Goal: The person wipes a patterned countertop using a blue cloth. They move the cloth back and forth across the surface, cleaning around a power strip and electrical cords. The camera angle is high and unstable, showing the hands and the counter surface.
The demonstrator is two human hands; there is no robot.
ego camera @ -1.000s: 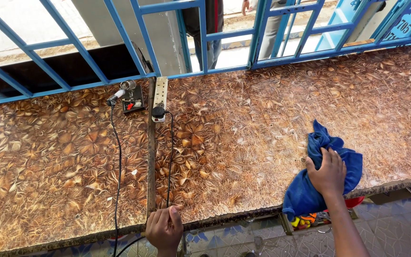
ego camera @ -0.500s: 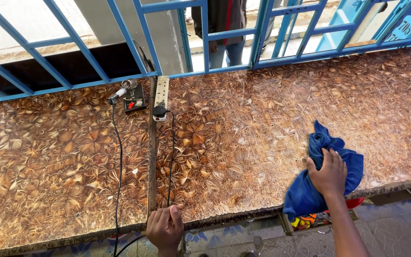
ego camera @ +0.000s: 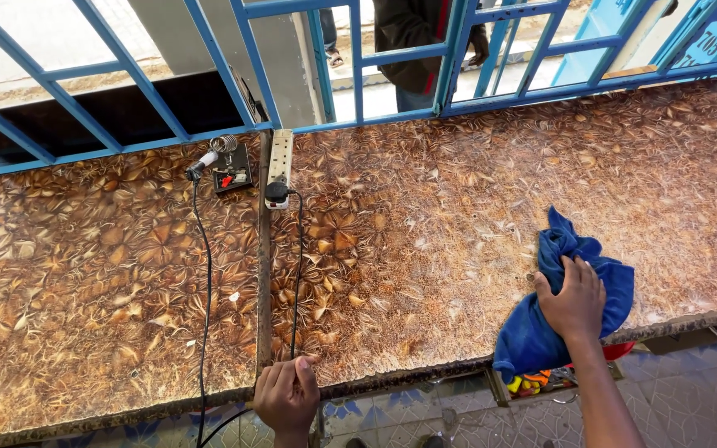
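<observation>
The right hand (ego camera: pixel 576 297) has slid the blue cloth (ego camera: pixel 559 307) slightly along the worktop (ego camera: pixel 425 249), fingers spread flat on it, wiping; the left hand (ego camera: pixel 288 396) grips the worktop's front edge.

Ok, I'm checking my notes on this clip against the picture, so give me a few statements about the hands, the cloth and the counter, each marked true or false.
1. The right hand presses flat on a blue cloth near the front edge of the counter. True.
2. The left hand holds the soldering iron. False: the soldering iron sits in its stand at the back of the counter, and the left hand rests at the front edge by the black cables.
3. A white power strip lies near the blue window bars, with a black plug in it. True.
4. The cloth is red and lies at the far left of the counter. False: it is blue and lies at the right.
5. A person stands beyond the bars. True.
</observation>
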